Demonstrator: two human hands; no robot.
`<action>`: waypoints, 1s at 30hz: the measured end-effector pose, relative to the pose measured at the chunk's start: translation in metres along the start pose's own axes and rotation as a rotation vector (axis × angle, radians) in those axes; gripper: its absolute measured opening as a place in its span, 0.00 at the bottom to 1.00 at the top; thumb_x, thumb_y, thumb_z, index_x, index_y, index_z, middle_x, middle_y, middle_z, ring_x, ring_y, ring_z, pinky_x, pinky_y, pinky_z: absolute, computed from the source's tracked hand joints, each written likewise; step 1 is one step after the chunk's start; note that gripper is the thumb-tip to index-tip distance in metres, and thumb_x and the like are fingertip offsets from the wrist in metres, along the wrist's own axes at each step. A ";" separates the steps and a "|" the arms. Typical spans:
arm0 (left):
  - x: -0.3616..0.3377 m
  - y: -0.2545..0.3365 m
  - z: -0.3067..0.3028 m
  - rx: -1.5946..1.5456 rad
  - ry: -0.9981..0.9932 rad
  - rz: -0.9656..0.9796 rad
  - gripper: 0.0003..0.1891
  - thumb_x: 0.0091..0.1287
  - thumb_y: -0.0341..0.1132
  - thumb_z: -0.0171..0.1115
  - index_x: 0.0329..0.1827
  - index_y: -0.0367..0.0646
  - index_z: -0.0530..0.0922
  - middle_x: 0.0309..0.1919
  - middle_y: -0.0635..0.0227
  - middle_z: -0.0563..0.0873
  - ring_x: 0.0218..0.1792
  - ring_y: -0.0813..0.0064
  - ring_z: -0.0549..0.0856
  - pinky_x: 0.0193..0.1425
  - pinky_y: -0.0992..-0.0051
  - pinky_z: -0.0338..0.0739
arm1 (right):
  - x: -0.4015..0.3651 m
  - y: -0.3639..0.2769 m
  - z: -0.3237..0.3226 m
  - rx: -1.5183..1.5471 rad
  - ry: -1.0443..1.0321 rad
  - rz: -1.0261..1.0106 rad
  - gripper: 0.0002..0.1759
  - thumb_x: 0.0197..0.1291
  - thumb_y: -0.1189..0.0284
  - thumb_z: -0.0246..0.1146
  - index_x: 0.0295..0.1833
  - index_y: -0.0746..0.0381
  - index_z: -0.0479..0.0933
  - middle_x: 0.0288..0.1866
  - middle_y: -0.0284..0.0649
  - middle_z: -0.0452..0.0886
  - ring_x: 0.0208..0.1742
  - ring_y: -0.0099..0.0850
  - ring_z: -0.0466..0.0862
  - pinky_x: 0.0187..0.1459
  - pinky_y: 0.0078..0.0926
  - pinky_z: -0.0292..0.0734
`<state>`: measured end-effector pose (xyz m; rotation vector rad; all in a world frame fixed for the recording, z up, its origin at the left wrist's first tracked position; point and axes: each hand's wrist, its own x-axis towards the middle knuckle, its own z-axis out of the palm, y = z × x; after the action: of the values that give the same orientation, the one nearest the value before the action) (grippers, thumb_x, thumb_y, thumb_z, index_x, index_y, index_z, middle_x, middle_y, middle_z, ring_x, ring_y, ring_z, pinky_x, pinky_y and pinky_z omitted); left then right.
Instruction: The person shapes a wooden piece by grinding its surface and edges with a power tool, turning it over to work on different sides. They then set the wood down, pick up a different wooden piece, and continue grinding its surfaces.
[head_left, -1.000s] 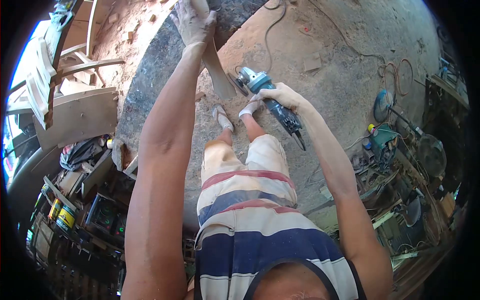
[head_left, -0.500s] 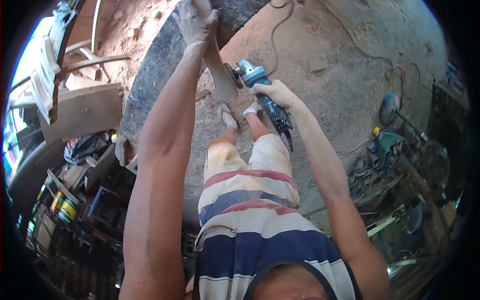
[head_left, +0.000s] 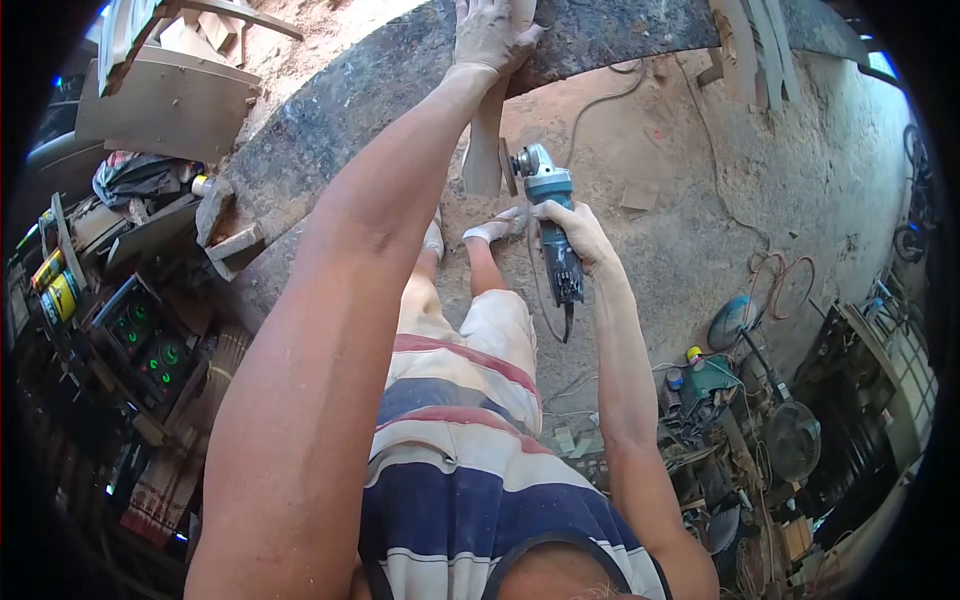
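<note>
My right hand (head_left: 575, 232) is wrapped round the body of a teal and black angle grinder (head_left: 552, 185), whose disc end points up, close to the right side of a curved wooden piece (head_left: 484, 150). At the top of the view my left hand (head_left: 490, 40) rests on the upper part of that piece, over the dark bench top; its fingers are partly cut off by the frame edge. The wooden piece hangs down past the bench edge. The grinder's cord loops beside its lower end.
The dark, worn bench (head_left: 330, 120) curves across the top. Wooden slats (head_left: 750, 50) stand at its right. A curved panel (head_left: 165, 105) lies upper left. Cords (head_left: 715, 170) trail over the dusty floor. Tools and a fan (head_left: 792, 440) are at lower right, cans (head_left: 62, 295) at left.
The view has shifted, showing more of the bench's right side. The grinder has turned more upright, and its disc is seen nearly edge-on. Both hands keep their hold.
</note>
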<state>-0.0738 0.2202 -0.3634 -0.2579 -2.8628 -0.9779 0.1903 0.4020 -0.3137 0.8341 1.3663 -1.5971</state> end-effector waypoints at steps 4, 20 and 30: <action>0.001 0.002 -0.001 -0.002 -0.010 -0.006 0.63 0.60 0.41 0.81 0.97 0.39 0.51 0.94 0.46 0.59 0.93 0.42 0.59 0.97 0.46 0.48 | -0.008 0.012 -0.013 -0.092 0.004 0.029 0.24 0.63 0.52 0.78 0.45 0.65 0.86 0.33 0.37 0.87 0.29 0.26 0.85 0.33 0.26 0.80; 0.004 -0.038 0.022 0.046 -0.006 0.123 0.61 0.62 0.56 0.79 0.92 0.31 0.60 0.83 0.40 0.76 0.85 0.43 0.72 0.94 0.51 0.54 | -0.007 -0.001 -0.004 0.014 -0.015 -0.058 0.26 0.60 0.55 0.80 0.49 0.67 0.88 0.35 0.37 0.88 0.32 0.26 0.87 0.36 0.28 0.82; 0.007 -0.044 0.025 0.094 -0.038 0.109 0.63 0.62 0.55 0.81 0.95 0.36 0.56 0.82 0.37 0.77 0.79 0.35 0.76 0.88 0.50 0.66 | 0.041 0.015 -0.007 -0.090 0.030 -0.058 0.26 0.61 0.52 0.77 0.49 0.65 0.92 0.38 0.38 0.90 0.35 0.29 0.86 0.43 0.31 0.81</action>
<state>-0.0901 0.2019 -0.4082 -0.4236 -2.8840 -0.8252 0.1869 0.4011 -0.3576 0.7734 1.4847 -1.5600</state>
